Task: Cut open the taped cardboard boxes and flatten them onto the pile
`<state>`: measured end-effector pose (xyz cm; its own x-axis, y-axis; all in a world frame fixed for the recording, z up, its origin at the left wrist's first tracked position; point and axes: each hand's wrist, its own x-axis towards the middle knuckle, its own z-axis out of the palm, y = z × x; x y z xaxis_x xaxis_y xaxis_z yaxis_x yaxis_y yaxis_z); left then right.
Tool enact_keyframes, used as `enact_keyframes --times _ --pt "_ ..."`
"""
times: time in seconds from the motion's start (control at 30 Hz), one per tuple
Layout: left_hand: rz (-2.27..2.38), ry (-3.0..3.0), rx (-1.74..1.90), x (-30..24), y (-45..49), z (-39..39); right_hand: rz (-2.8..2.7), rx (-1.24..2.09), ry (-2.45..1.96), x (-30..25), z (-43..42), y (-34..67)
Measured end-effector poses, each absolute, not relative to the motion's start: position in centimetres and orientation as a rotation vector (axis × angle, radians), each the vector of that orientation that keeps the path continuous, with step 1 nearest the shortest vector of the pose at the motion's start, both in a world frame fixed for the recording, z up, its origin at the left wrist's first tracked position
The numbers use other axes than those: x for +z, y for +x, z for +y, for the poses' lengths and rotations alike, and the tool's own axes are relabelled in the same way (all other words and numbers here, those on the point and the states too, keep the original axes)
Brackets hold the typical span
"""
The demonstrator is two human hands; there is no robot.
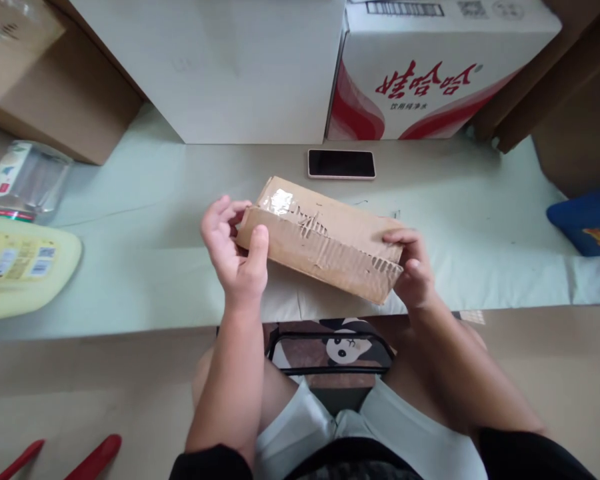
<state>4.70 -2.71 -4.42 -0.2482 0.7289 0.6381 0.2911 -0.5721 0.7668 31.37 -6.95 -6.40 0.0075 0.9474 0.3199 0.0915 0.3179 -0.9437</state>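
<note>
A flat brown cardboard box (325,247) is held up at a tilt over the near part of the table. Its top shows a torn, ridged strip along the middle and a shiny patch of clear tape at the left end. Around its left end my left hand (237,250) is closed, thumb on the front face. My right hand (414,268) grips the opposite end, fingers at the edge; part of that hand's hold is hidden behind the box. Just beyond the box, a dark-screened phone (341,164) lies flat.
Behind stand a white box (250,80) and a red-and-white carton (425,87). To the left are a brown carton (65,100), a clear plastic container (30,180) and a yellow bottle (25,267). A blue object (587,223) sits at the right. The table's front edge is near my knees.
</note>
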Motion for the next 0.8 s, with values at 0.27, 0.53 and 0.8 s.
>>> enact_keyframes --times 0.27,0.53,0.8 --pt "1.379 1.926 1.608 -3.3 3.6 -2.0 -1.449 0.849 -1.027 -6.8 -7.1 31.0" --pt "1.342 1.908 1.558 -2.7 3.9 -2.3 -1.479 0.794 -1.043 -6.9 -7.3 31.0" --pt "1.293 1.407 1.591 -2.5 1.2 -1.8 -1.573 0.918 -1.044 -7.4 -6.9 31.6"
